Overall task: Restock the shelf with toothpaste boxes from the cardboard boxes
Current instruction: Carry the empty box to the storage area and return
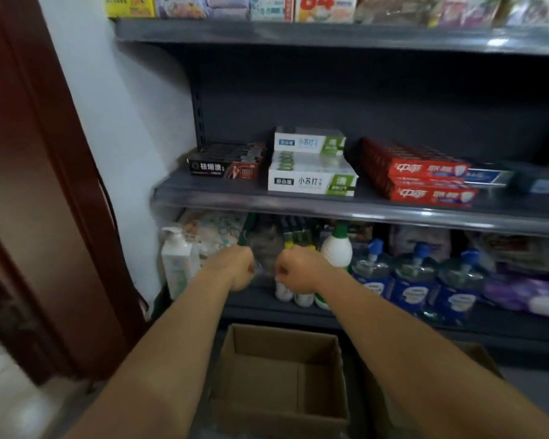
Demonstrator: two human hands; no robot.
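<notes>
Both fists, left hand [243,269] and right hand [293,274], hide their fingers; whether they pinch anything is unclear. A second carton [476,353], right of the open carton [279,378], lies mostly behind the right forearm. Goods below the shelf [362,207] are blurred.

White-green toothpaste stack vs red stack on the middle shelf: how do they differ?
The white-green stack sits squarely, long faces to the front; the red stack lies angled, running back to the left. The white-green stack stands taller, with a set-back upper tier, while the red stack is lower. The white-green stack is left of the red stack, beside the black boxes. Both rest on the same shelf, untouched by either hand.
</notes>
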